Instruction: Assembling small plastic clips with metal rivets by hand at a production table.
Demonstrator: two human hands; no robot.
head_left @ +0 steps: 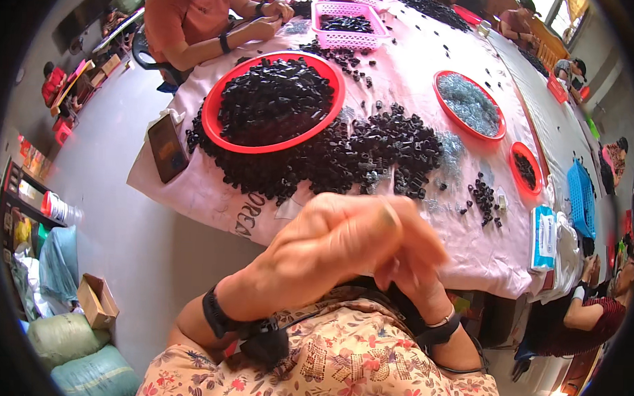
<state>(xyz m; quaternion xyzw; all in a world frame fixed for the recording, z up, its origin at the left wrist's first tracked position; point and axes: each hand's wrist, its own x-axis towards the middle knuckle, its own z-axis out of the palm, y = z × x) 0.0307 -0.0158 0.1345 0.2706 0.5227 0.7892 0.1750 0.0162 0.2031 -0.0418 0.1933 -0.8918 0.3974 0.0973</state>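
Note:
My left hand [326,244] and my right hand [420,275] are held together in front of my body, above the near edge of the table. The left fingers curl over towards the right hand, thumb on top. Both hands are closed and partly blurred, and whatever lies between the fingers is hidden. Just beyond them spreads a heap of small black plastic pieces [276,170], with clear coil-like pieces [450,152] at its right side. A red round tray [212,130] full of black pieces rests on the heap's far left.
A phone [166,149] lies at the table's left corner. To the right are a red tray [497,134] of clear pieces, a small red dish [515,150] and a blue-white packet [543,237]. A pink basket [343,40] stands beyond, beside a seated person [190,26]. More people sit further off.

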